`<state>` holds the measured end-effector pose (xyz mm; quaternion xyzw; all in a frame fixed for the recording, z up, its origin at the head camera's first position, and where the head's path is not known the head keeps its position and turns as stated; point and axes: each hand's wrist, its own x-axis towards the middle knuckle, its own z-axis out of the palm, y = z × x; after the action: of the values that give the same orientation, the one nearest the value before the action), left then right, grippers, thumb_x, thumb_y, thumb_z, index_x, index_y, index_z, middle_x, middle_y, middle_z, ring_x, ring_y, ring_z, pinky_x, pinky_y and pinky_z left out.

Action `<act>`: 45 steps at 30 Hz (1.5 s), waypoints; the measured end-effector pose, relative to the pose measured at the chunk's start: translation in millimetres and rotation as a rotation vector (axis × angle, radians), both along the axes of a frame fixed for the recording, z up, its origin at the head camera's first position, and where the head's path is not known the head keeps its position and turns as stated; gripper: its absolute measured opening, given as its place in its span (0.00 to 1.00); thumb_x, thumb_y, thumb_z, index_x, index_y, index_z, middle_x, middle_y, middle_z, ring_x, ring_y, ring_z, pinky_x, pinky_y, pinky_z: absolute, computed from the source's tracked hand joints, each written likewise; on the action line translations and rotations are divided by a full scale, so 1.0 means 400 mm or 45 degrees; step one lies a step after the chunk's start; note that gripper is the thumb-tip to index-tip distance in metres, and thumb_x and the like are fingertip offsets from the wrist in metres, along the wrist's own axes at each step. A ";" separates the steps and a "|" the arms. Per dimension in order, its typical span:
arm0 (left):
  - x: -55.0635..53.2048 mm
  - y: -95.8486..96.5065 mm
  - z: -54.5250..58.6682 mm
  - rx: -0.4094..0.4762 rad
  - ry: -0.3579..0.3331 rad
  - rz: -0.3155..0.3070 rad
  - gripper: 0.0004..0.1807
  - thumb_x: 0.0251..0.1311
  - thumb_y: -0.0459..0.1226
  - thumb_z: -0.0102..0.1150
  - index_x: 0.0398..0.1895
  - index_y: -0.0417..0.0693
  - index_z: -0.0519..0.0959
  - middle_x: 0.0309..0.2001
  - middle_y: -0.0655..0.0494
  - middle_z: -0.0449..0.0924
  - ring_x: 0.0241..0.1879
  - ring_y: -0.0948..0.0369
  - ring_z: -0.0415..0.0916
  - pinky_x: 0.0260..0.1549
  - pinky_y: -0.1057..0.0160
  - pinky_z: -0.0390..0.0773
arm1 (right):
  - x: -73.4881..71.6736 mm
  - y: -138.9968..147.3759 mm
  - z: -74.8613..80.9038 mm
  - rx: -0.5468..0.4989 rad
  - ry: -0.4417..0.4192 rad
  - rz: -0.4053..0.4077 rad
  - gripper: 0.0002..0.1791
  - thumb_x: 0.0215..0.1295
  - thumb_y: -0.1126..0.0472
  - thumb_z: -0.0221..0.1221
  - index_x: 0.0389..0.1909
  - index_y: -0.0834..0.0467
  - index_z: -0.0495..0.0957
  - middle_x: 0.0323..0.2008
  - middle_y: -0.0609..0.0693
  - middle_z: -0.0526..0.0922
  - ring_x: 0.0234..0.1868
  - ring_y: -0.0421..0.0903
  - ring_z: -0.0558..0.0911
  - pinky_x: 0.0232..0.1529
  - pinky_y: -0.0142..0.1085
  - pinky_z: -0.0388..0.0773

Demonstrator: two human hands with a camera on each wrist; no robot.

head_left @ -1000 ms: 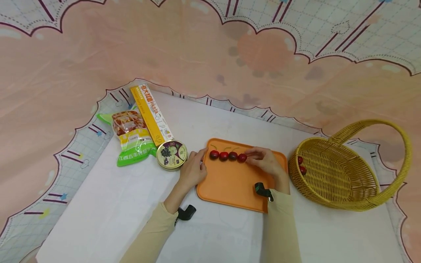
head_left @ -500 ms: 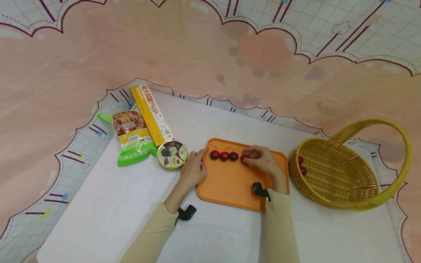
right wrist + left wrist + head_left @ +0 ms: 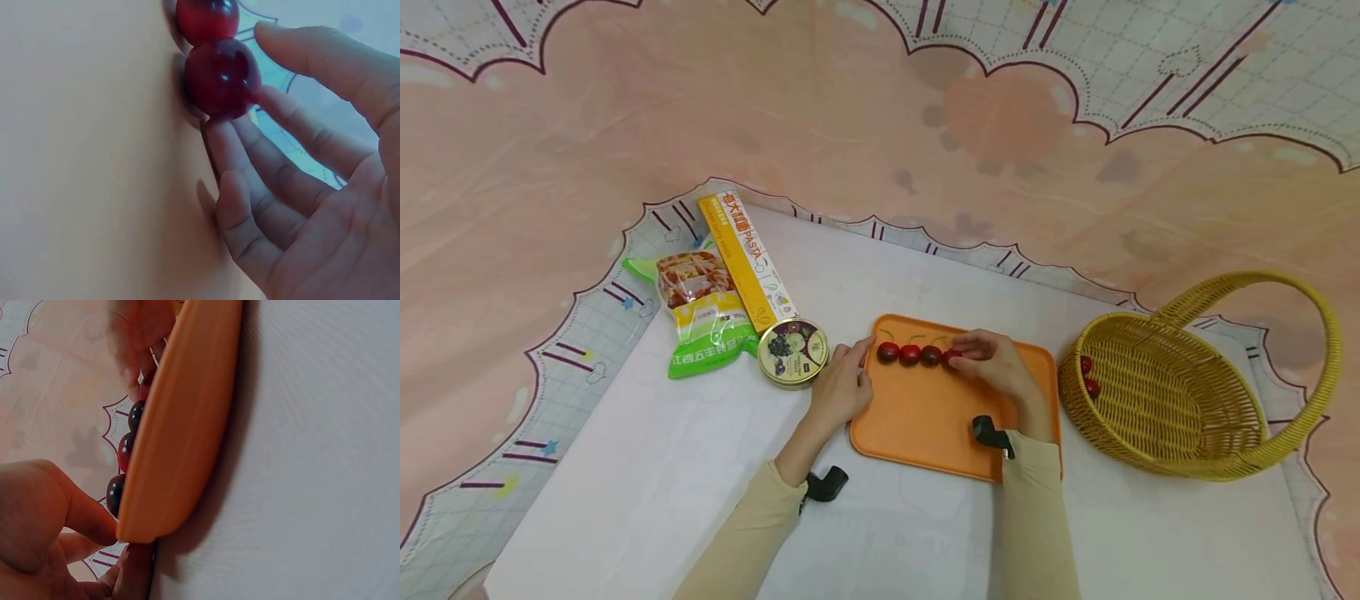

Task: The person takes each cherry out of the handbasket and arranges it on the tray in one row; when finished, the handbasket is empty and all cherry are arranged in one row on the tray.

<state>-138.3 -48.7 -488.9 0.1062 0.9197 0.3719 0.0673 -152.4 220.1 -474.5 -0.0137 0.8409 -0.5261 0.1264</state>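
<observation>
An orange tray (image 3: pixel 925 417) lies on the white table, with a row of several dark red cherries (image 3: pixel 910 356) near its far rim, some with green stems. My left hand (image 3: pixel 841 390) holds the tray's left edge; in the left wrist view, its fingertips (image 3: pixel 106 531) meet the tray's corner. My right hand (image 3: pixel 996 367) is at the right end of the row. In the right wrist view, its fingers touch the end cherry (image 3: pixel 222 78) from one side, and the thumb (image 3: pixel 300 47) stands apart from it. That cherry touches its neighbour (image 3: pixel 208 19).
A yellow wicker basket (image 3: pixel 1097 437) with a tall handle stands right of the tray, two cherries (image 3: pixel 1091 387) showing inside. To the left are a round tin (image 3: pixel 792 354), a pasta box (image 3: pixel 748 262) and a green-and-yellow food bag (image 3: pixel 703 317). A patterned cloth (image 3: pixel 850 150) hangs behind.
The end cherry first shifted right, leaving a gap, then came back left against the row under my right hand. My left hand has stayed at the tray's edge.
</observation>
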 end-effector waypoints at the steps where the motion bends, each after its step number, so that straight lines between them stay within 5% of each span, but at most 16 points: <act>1: 0.000 0.000 0.000 0.002 -0.004 -0.001 0.31 0.60 0.29 0.52 0.69 0.46 0.69 0.39 0.49 0.70 0.33 0.55 0.68 0.28 0.60 0.67 | 0.001 0.002 0.002 -0.002 0.003 -0.003 0.21 0.61 0.64 0.66 0.53 0.69 0.78 0.50 0.63 0.82 0.47 0.54 0.82 0.43 0.30 0.78; 9: 0.000 -0.002 -0.004 0.006 -0.013 -0.002 0.31 0.60 0.30 0.52 0.70 0.47 0.68 0.40 0.48 0.70 0.33 0.55 0.68 0.28 0.60 0.67 | 0.022 0.051 0.057 0.004 0.049 -0.097 0.20 0.69 0.61 0.60 0.56 0.71 0.76 0.51 0.67 0.80 0.47 0.63 0.81 0.44 0.40 0.80; 14: -0.002 -0.001 -0.005 0.007 -0.008 0.000 0.31 0.59 0.30 0.52 0.70 0.47 0.69 0.40 0.48 0.70 0.33 0.54 0.69 0.28 0.60 0.67 | 0.046 0.123 0.148 -0.070 0.118 -0.222 0.21 0.72 0.59 0.56 0.57 0.69 0.75 0.46 0.50 0.84 0.46 0.45 0.83 0.46 0.33 0.79; 20: -0.004 0.000 -0.005 0.009 -0.014 -0.006 0.31 0.60 0.30 0.52 0.70 0.46 0.68 0.41 0.47 0.70 0.32 0.54 0.68 0.28 0.60 0.67 | 0.071 0.247 0.210 -0.124 0.104 -0.416 0.07 0.71 0.58 0.56 0.47 0.49 0.79 0.36 0.34 0.84 0.38 0.32 0.84 0.38 0.25 0.77; 25: -0.004 -0.001 -0.003 0.009 -0.021 -0.003 0.31 0.60 0.30 0.52 0.70 0.47 0.68 0.41 0.47 0.70 0.32 0.55 0.68 0.28 0.60 0.67 | 0.075 0.321 0.210 0.103 -0.132 -0.491 0.24 0.72 0.54 0.53 0.60 0.68 0.71 0.36 0.33 0.79 0.36 0.29 0.79 0.40 0.27 0.77; 28: -0.002 -0.002 -0.003 0.015 -0.021 0.000 0.31 0.60 0.30 0.52 0.70 0.46 0.68 0.41 0.47 0.70 0.32 0.55 0.68 0.28 0.60 0.67 | 0.069 0.346 0.195 0.252 -0.300 -0.428 0.32 0.73 0.54 0.52 0.65 0.76 0.64 0.40 0.41 0.77 0.36 0.30 0.77 0.43 0.32 0.79; 32: -0.001 -0.001 -0.005 0.015 -0.019 -0.005 0.31 0.60 0.30 0.52 0.70 0.46 0.69 0.40 0.47 0.70 0.31 0.55 0.68 0.28 0.60 0.67 | 0.064 0.361 0.171 0.234 -0.446 -0.296 0.30 0.73 0.61 0.52 0.66 0.79 0.60 0.40 0.47 0.80 0.36 0.34 0.79 0.44 0.37 0.80; 37: 0.001 -0.001 -0.007 0.013 -0.003 -0.006 0.31 0.59 0.29 0.52 0.69 0.46 0.69 0.39 0.48 0.70 0.31 0.55 0.68 0.26 0.60 0.67 | 0.058 0.360 0.151 0.089 -0.452 -0.240 0.28 0.71 0.69 0.51 0.65 0.84 0.57 0.33 0.43 0.81 0.33 0.36 0.82 0.42 0.37 0.81; 45: -0.001 -0.001 -0.005 0.011 0.005 -0.002 0.31 0.59 0.29 0.53 0.69 0.47 0.70 0.40 0.48 0.71 0.30 0.55 0.68 0.26 0.60 0.67 | 0.074 0.353 0.158 0.045 -0.359 -0.372 0.26 0.69 0.67 0.56 0.62 0.79 0.66 0.30 0.38 0.82 0.33 0.36 0.84 0.41 0.35 0.81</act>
<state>-138.6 -49.3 -490.8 0.1077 0.9182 0.3755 0.0653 -122.8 361.4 -411.1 0.1844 0.8169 -0.5208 0.1656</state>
